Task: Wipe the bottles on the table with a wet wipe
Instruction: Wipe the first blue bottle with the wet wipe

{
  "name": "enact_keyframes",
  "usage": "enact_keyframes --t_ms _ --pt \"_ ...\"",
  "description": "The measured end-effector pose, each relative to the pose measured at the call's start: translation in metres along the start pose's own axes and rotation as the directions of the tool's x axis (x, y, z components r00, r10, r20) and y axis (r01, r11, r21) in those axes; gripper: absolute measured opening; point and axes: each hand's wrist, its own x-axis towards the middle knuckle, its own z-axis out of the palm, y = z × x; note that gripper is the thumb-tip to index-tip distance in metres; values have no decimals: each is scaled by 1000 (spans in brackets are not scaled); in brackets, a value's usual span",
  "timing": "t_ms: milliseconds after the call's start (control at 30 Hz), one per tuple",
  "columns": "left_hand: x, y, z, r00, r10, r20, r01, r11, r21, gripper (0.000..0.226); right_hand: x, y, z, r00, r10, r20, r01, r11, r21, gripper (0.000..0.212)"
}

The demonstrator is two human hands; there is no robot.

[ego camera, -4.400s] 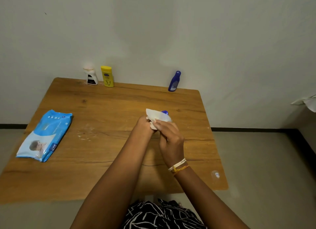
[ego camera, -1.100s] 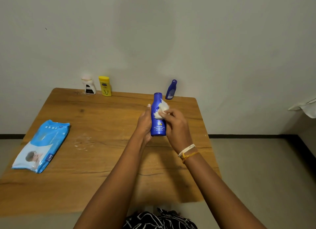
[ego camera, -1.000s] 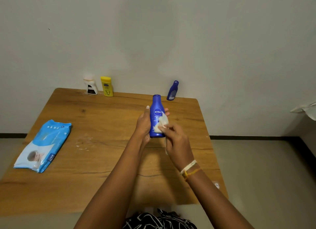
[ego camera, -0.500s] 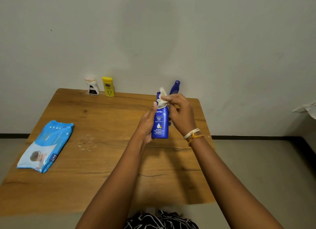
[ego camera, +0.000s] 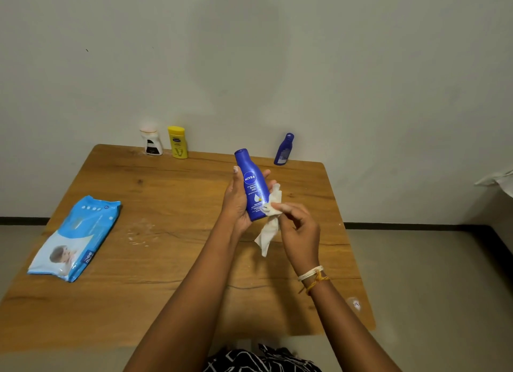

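Bare pale wall backs a wooden table [ego camera: 177, 260]; three small bottles stand along its far edge, well beyond the fingers. The left hand [ego camera: 236, 202] wraps the blue bottle [ego camera: 252, 185], thumb on one side and fingertips curled round the other, tilted above the tabletop. The right hand [ego camera: 298, 230] pinches the wipe [ego camera: 270, 218] between thumb and fingers against the bottle's lower side. Best to turn the bottle while stroking its full length. A wipes pack [ego camera: 73, 238] lies far left of both hands.
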Motion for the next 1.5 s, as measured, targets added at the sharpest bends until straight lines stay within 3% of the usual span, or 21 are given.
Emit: enact_keyframes --t_ms 100,233,300,467,567,600,667,767,833,900,1000,1100,1167,1300,1400,1500 --pt "-4 -2 11 999 36 -33 -37 999 -38 64 10 -2 10 974 122 -193 -101 988 114 20" --pt "-10 -4 25 987 94 -127 -94 996 6 92 7 -8 34 855 360 -374 -245 915 321 18" --pt "-7 -6 20 986 99 -133 -97 995 17 105 5 -10 37 825 471 -311 -327 848 417 16" --pt "-3 3 10 979 171 -109 -152 975 165 87 -4 -16 28 809 588 32 -495 649 578 11" --pt "-8 11 4 972 236 -5 -222 920 322 46 0 -15 12 779 591 211 -546 472 693 17" --pt "-9 12 2 971 236 47 -236 898 371 32 6 -14 5 787 575 222 -537 462 706 18" --pt "-13 12 0 971 191 145 -237 851 468 21 21 -19 -7 843 512 161 -468 555 688 17" --pt "-16 10 0 967 117 227 -223 822 525 38 46 -42 -17 935 355 -14 -280 760 586 21" --pt "-19 10 2 967 90 238 -209 815 541 48 58 -62 -17 970 199 -143 -135 922 363 13" --pt "-21 11 5 963 88 255 -223 793 568 48 66 -75 -11 985 -21 -174 34 996 78 10" --pt "-27 13 10 957 121 262 -258 764 592 37 64 -76 -1 959 -267 91 282 911 -300 18" --pt "-28 16 9 948 166 273 -305 726 616 29 61 -69 1 886 -398 239 464 760 -455 31" --pt "-29 15 6 940 197 277 -334 686 647 32 63 -65 -1 903 -401 156 425 772 -474 27" --pt "-29 6 8 937 236 258 -348 688 637 40 67 -65 7 972 -198 -129 146 932 -332 14" --pt "-29 2 10 930 251 267 -365 695 619 49 71 -69 17 948 -169 -270 86 952 -293 16" --pt "-28 2 10 923 265 278 -382 712 589 53 85 -62 16 906 102 -411 -126 991 -32 23"
